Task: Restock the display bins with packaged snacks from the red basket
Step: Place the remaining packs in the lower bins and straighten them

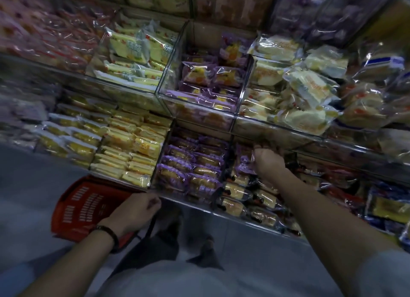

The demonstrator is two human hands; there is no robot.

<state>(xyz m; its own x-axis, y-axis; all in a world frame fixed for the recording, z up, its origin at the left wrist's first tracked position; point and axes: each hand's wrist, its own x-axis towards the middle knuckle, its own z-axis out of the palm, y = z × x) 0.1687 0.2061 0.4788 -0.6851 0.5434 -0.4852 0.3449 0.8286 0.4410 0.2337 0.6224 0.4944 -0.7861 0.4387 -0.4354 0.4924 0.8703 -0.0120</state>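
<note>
The red basket (pixel 84 205) hangs low at the left, tilted toward the shelf. My left hand (pixel 135 210) grips its dark handle, fingers curled. My right hand (pixel 267 158) reaches into a lower clear bin (pixel 255 221) and pinches a purple-wrapped snack packet (pixel 245 163) over the dark-wrapped packets lying there. Left of it, another lower bin (pixel 190 168) holds rows of purple-wrapped cakes. What is inside the basket cannot be seen.
Clear acrylic bins fill two shelf tiers. Yellow packets (pixel 124 150) lie at lower left, purple packets (pixel 208 81) in the upper middle bin, pale cream packets (pixel 299 90) piled high at upper right. Grey floor and my feet (pixel 188 243) are below.
</note>
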